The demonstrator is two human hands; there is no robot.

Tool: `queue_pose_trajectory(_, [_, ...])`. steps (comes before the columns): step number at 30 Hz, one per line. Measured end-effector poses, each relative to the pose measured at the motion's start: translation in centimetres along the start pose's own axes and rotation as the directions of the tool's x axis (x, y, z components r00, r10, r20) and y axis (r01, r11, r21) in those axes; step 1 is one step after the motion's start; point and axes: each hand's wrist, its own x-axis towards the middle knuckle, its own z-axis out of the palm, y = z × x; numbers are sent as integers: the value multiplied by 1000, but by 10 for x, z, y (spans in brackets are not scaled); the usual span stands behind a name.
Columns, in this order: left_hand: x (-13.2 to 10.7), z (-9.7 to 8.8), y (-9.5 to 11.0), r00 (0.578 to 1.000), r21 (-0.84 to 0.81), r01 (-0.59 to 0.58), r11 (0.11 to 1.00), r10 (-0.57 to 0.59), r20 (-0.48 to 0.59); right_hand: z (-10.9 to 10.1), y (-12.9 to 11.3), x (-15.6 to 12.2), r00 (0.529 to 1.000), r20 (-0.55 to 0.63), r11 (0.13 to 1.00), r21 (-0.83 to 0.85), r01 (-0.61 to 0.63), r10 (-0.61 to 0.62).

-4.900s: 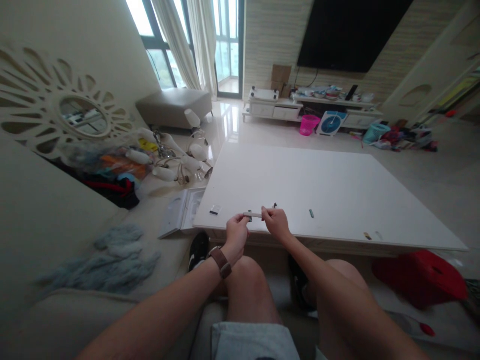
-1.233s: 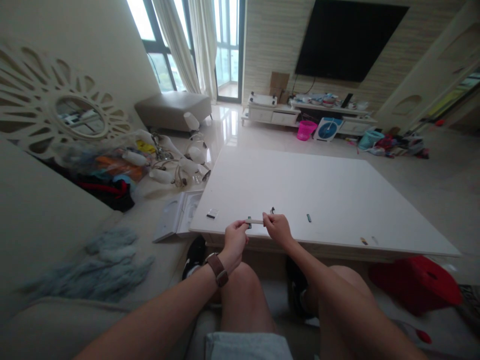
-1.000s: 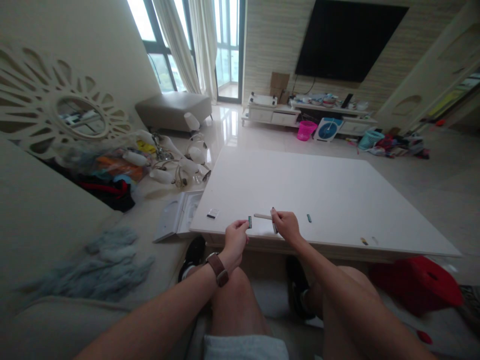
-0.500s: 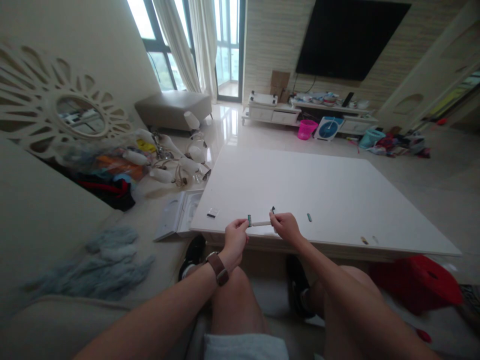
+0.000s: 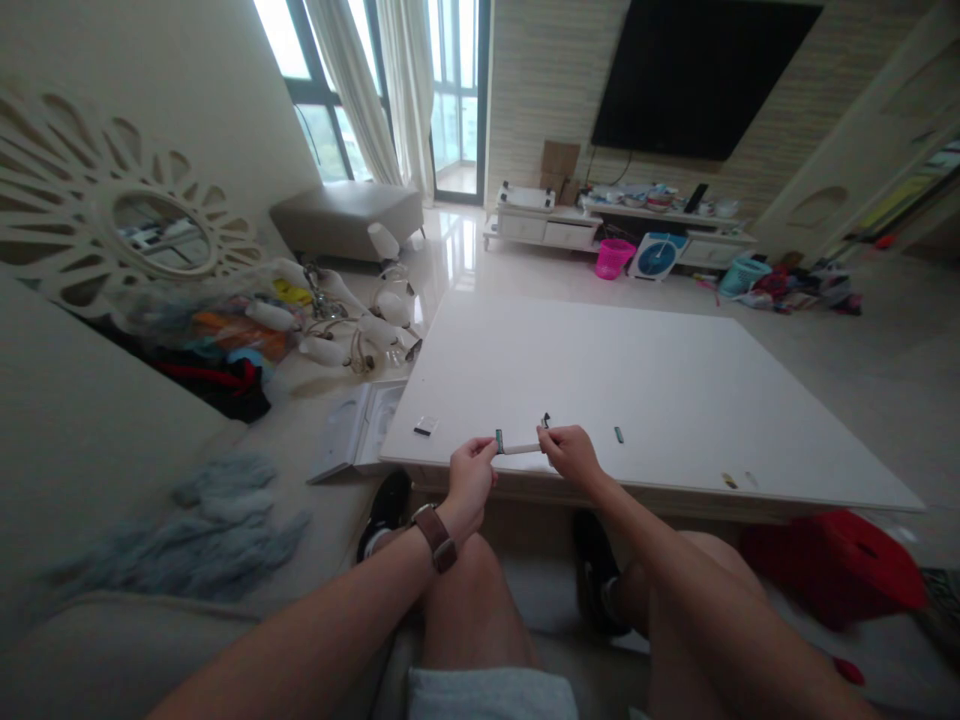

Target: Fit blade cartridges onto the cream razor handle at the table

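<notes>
I sit at the near edge of a big white table (image 5: 652,370). My left hand (image 5: 472,478), with a brown watch on the wrist, pinches a small green-edged piece (image 5: 499,440). My right hand (image 5: 570,458) pinches the far end of a thin pale stick (image 5: 521,447) that reaches across to the green piece. Both hands hover just over the table's front edge, closed. A tiny dark part (image 5: 546,420) lies on the table behind my right hand.
More small bits lie on the table: a dark tag (image 5: 425,428) at left, a green piece (image 5: 619,434) at right, two specks (image 5: 731,481) near the right front. An open white box (image 5: 358,428) and lamp parts (image 5: 352,325) sit left; a red stool (image 5: 844,560) right.
A second ago my right hand had pulled the stick away from the green piece. It has since brought the stick's end back against the piece in my left hand.
</notes>
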Motion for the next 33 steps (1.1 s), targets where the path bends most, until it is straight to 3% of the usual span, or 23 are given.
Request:
queue_pose_trajectory(6, [0, 0, 1, 1000, 4, -7, 1000, 7, 15, 2, -3, 2, 995, -75, 997, 49, -58, 62])
queue_pose_trajectory(10, [2, 0, -1, 1000, -4, -14, 1000, 14, -5, 8, -9, 0, 999, -34, 1000, 14, -20, 21])
queue_pose_trajectory(15, [0, 1, 0, 1000, -8, 1, 1000, -1, -6, 1, -2, 0, 1000, 9, 1000, 12, 8, -8])
queue_pose_trajectory(21, [-2, 2, 3, 1000, 14, 1, 1000, -1, 8, 0, -2, 4, 992, -92, 987, 148, -70, 84])
queue_pose_trajectory(27, [-4, 2, 4, 1000, 16, 4, 1000, -4, 15, 12, -13, 4, 994, -95, 997, 51, -54, 58])
queue_pose_trajectory(33, [-4, 2, 5, 1000, 23, 9, 1000, -9, 25, 1, 0, 5, 977, -156, 990, 47, -137, 142])
